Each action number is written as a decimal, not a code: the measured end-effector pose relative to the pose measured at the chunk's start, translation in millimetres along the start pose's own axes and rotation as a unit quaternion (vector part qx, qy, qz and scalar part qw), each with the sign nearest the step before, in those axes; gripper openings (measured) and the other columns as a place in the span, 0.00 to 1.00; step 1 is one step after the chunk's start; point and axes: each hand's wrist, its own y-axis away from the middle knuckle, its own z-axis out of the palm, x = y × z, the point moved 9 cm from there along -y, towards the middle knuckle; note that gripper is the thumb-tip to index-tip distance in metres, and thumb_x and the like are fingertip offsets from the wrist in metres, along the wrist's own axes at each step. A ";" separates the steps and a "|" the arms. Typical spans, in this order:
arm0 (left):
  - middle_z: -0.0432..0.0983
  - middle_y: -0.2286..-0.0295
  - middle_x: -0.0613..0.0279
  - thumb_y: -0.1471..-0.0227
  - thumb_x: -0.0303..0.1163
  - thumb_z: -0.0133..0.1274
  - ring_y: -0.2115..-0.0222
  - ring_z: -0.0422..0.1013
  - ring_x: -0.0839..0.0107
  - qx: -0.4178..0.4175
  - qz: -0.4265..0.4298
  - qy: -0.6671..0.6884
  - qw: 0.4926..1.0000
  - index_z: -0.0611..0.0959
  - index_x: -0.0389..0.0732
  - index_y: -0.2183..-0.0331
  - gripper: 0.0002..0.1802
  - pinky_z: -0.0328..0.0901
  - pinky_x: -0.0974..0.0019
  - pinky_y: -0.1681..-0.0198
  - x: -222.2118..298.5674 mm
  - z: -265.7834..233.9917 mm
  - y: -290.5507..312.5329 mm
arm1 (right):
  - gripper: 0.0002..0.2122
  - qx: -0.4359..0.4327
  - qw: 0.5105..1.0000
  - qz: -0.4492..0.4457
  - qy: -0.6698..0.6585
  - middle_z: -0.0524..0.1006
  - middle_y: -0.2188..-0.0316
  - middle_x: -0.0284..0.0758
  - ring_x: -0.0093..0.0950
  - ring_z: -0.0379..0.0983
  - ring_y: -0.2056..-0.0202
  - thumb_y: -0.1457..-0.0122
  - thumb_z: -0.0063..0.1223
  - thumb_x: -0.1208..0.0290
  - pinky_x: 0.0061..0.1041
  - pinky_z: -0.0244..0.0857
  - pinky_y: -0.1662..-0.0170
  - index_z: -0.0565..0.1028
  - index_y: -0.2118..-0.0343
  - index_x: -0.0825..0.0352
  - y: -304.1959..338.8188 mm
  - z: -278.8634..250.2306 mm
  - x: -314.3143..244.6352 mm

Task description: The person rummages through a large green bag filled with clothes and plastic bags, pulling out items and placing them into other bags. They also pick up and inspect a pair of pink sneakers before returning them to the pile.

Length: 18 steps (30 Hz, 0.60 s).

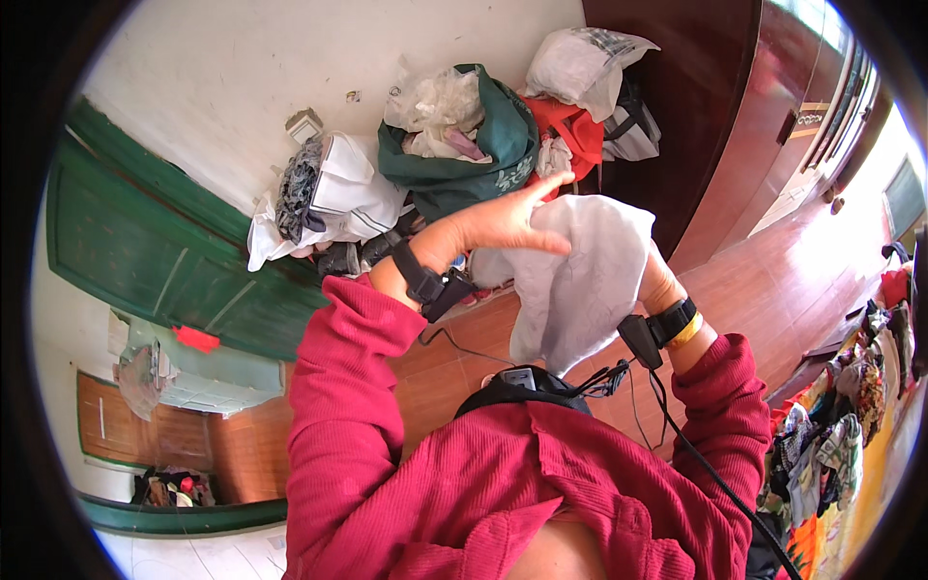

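Note:
A limp white cloth (590, 280) hangs in front of me at chest height, its lower end dangling over the floor. My right hand (661, 282) holds it up from the right side, with the fingers hidden behind the fabric. At its upper left edge is my left hand (512, 224), thumb and fingers spread apart; it holds nothing that I can see. Just beyond the left hand stands a dark green bag (454, 174) stuffed with pale plastic and fabric. A red bag (570, 130) leans beside it.
A filled white plastic bag (585, 70) tops the pile by the dark red cabinet (677, 87). White bags (348, 184) lie against the wall, near a green door (174, 251). Piled clothes (822, 454) line the right side. Cables (667, 406) hang from my wrists over the tiled floor (754, 300).

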 end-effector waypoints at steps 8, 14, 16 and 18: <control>0.79 0.69 0.69 0.48 0.40 0.58 0.71 0.71 0.81 0.034 -0.148 0.010 0.988 0.82 0.37 0.62 0.17 0.67 0.72 0.65 -48.6 -3.1 2.9 | 0.16 0.192 0.763 0.355 -0.505 0.75 0.58 0.36 0.26 0.72 0.57 0.36 0.40 0.62 0.27 0.66 0.51 0.71 0.53 0.68 25.1 -8.7 82.9; 0.78 0.63 0.64 0.43 0.43 0.52 0.64 0.74 0.75 0.170 -0.255 0.225 0.925 0.79 0.38 0.55 0.21 0.69 0.69 0.59 -90.5 -45.1 29.1 | 0.21 0.211 0.797 0.400 -0.401 0.70 0.52 0.36 0.29 0.68 0.52 0.36 0.42 0.55 0.34 0.65 0.49 0.65 0.46 0.65 69.6 -13.8 106.9; 0.78 0.61 0.64 0.43 0.44 0.51 0.63 0.74 0.75 0.150 -0.226 0.289 0.918 0.78 0.39 0.54 0.21 0.69 0.68 0.58 -87.5 -42.2 27.3 | 0.29 0.159 0.773 0.446 -0.422 0.62 0.44 0.42 0.36 0.65 0.48 0.38 0.42 0.48 0.39 0.64 0.48 0.57 0.39 0.61 83.0 16.8 111.6; 0.78 0.60 0.63 0.42 0.44 0.50 0.61 0.74 0.73 0.156 -0.190 0.348 0.905 0.77 0.39 0.52 0.22 0.69 0.66 0.56 -80.0 -36.9 26.1 | 0.33 0.099 0.765 0.464 -0.435 0.56 0.39 0.45 0.39 0.63 0.46 0.38 0.38 0.43 0.41 0.64 0.49 0.50 0.35 0.55 85.9 44.0 112.7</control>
